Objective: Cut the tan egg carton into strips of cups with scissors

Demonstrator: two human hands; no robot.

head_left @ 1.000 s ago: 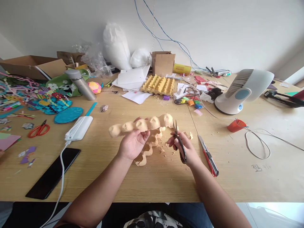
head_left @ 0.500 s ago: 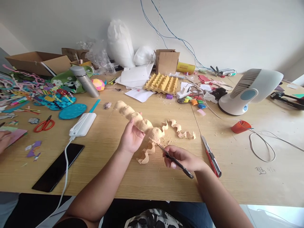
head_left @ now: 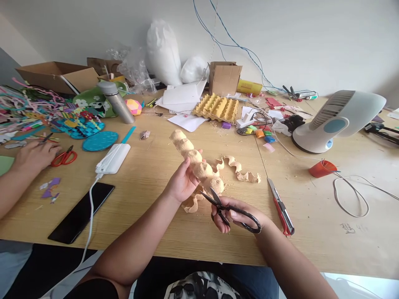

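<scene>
My left hand [head_left: 182, 181] is closed around a strip of egg carton [head_left: 202, 169], a row of several pale yellow cups with their domes up, held tilted over the table. In my right hand [head_left: 238, 214] is a pair of black scissors [head_left: 222, 207], its blades spread apart beside the strip's near end. Whether the blades touch the strip I cannot tell. Wavy carton trimmings [head_left: 248, 177] lie behind and to the right of the strip, and another curled trimming [head_left: 190, 206] lies under it, partly hidden.
A utility knife [head_left: 281, 207] lies right of my right hand. A yellow egg tray [head_left: 216, 108] sits at the back, a white fan [head_left: 333, 124] and orange cup [head_left: 322, 168] at right. Leftward are a power bank [head_left: 114, 159], a phone [head_left: 81, 213] and another person's hand [head_left: 37, 155] beside red-handled scissors [head_left: 64, 157].
The scissors in my right hand have turned and their blades have opened. My left hand has tilted the carton strip more steeply. The other person's hand has reached toward the red-handled scissors.
</scene>
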